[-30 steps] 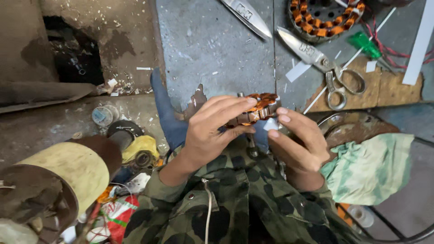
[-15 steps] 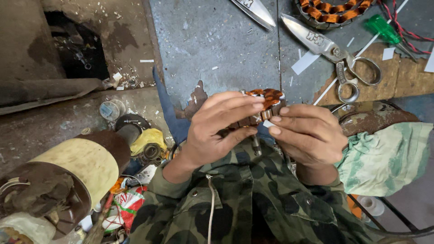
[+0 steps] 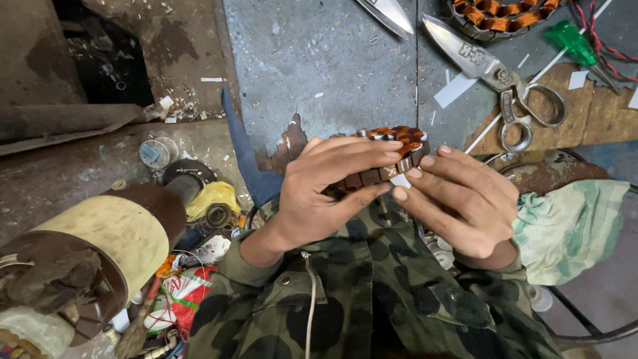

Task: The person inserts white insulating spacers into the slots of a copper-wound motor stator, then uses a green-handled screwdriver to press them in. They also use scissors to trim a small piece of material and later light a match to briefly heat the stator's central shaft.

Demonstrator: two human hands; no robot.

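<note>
My left hand [image 3: 329, 186] wraps over a round motor stator [image 3: 392, 149] with copper-coloured windings, held close above my camouflage shirt [image 3: 372, 299]. Its fingers lie across the top and its thumb presses the underside. My right hand [image 3: 458, 203] meets the stator from the right, fingertips touching its rim and a small white strip there. Most of the stator is hidden under my fingers.
On the grey metal bench [image 3: 319, 60] lie large scissors [image 3: 498, 73], a second blade [image 3: 389, 14], another wound stator [image 3: 505, 13], a green-handled screwdriver [image 3: 575, 43] and paper slips. A green-white cloth [image 3: 571, 226] is at right. A big cylinder [image 3: 100, 246] and clutter sit at left.
The view has shifted slightly, so the bench tools sit higher in frame. My fingers have closed further over the stator and my right fingertips have moved onto its rim.
</note>
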